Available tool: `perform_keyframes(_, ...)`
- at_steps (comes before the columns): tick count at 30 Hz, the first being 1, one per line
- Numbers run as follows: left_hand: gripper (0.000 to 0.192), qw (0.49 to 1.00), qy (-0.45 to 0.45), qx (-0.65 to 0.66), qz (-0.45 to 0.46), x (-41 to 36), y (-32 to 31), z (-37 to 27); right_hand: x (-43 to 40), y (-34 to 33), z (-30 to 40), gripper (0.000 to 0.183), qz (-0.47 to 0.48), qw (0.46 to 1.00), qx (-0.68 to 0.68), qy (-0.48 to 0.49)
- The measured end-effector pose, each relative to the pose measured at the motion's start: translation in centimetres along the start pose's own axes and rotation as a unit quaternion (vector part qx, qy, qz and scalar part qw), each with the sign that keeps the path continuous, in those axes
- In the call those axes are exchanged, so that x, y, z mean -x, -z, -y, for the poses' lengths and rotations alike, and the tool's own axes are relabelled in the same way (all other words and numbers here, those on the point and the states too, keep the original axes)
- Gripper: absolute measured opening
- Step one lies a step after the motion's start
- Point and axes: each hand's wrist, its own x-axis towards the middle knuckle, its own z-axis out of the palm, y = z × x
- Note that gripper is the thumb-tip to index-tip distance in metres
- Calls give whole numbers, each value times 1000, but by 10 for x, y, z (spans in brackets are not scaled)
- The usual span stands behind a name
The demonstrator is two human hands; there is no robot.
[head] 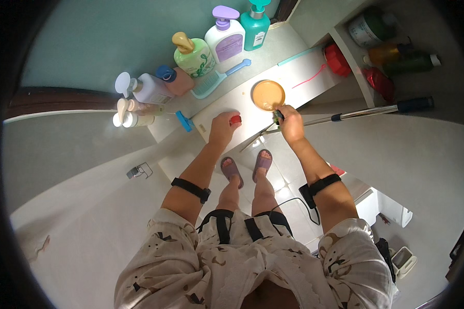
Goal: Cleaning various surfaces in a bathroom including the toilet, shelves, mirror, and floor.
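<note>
My left hand [223,126] is closed around a small red object [235,119], perhaps a cap, over the left part of the white shelf [244,112]. A round orange-tan dish [268,94] with a little clear matter in it rests on the shelf between and beyond my hands. At the dish's near edge, my right hand [291,120] grips a small dark green item [278,115]; its kind is hard to tell, since my fingers cover part of it. A thin pink stick [308,77] lies right of the dish, near a red container [336,60].
Several pump bottles [225,40] line the back ledge, with a blue comb [212,84] in front. A blue razor-like tool [185,121] lies at the left. Right of my right hand runs a metal pole [365,113]. More bottles [413,63] lie in the right cubby.
</note>
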Motion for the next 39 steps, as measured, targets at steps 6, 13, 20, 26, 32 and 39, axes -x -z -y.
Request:
perform_keyframes(6,29,876,144,459,28,0,-4,-5,6,-8,9,40,39,999,-37,3)
perform_keyframes(13,31,811,128,567,68,7,1,-27,7,0,40,38,19,999,-38,-28)
perform_keyframes(20,32,825,15,558,92,18,3,-45,15,27,91,37,14,984,-176,-35)
perform_keyframes(26,50,846,-35,526,80,26,12,-95,42,46,101,31,-16,946,-302,-117)
perform_keyframes(32,58,932,-179,306,79,47,0,-142,72,82,109,28,-72,893,-409,-172)
perform_keyframes(39,60,919,-227,301,115,86,-22,-204,119,135,105,29,-132,871,-439,-177)
